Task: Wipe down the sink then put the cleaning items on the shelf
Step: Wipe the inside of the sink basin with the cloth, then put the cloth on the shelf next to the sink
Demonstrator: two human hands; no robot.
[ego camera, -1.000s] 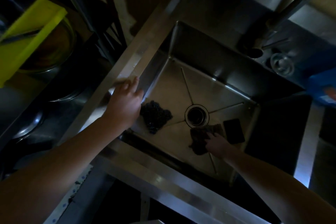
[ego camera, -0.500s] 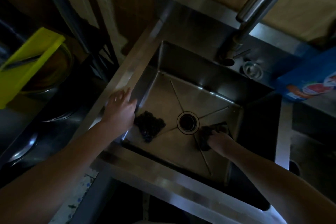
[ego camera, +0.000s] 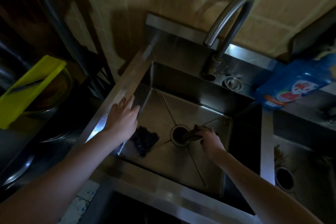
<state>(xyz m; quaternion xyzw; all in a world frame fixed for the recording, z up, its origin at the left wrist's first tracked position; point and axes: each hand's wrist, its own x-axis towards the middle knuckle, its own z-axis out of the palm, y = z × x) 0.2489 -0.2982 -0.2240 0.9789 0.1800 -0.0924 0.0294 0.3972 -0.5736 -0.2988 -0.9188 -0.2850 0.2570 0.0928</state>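
Wiping is under way and, by my reading, nowhere near finished. From where I watch, the sink (ego camera: pixel 181 85) fills the middle of the view, a steel basin with creases running to its drain (ego camera: pixel 179 133). Its floor looks dull and dark, and the light is too poor for me to say which parts are already clean.

At three o'clock from that basin a second basin (ego camera: pixel 300 151) sits past a steel divider. At nine o'clock, beyond the rim, a shelf (ego camera: pixel 45 114) stands in shadow, holding a yellow board (ego camera: pixel 31 89) laid across a bowl. That shelf is where I judge the cleaning items must end up, and none of them is there.

At twelve o'clock the faucet (ego camera: pixel 231 23) arches over the back wall. At two o'clock a blue detergent pack (ego camera: pixel 294 85) rests on the counter ledge, well apart from both hands.

My left hand (ego camera: pixel 123 120) lies flat on the sink's nine-o'clock rim, its fingers spread and holding nothing, seemingly bracing. My right hand (ego camera: pixel 209 138) is down on the basin floor just at three o'clock of the drain, fingers curled onto a dark cloth (ego camera: pixel 192 135) whose edge overlaps the drain ring.

A dark scrubber (ego camera: pixel 144 141) lies loose on the floor at nine o'clock of the drain, just beside the left wrist in view, touched by neither hand.

Left to do, as I judge it: finish the walls and floor, then carry the cloth, scrubber and probably the pack over.
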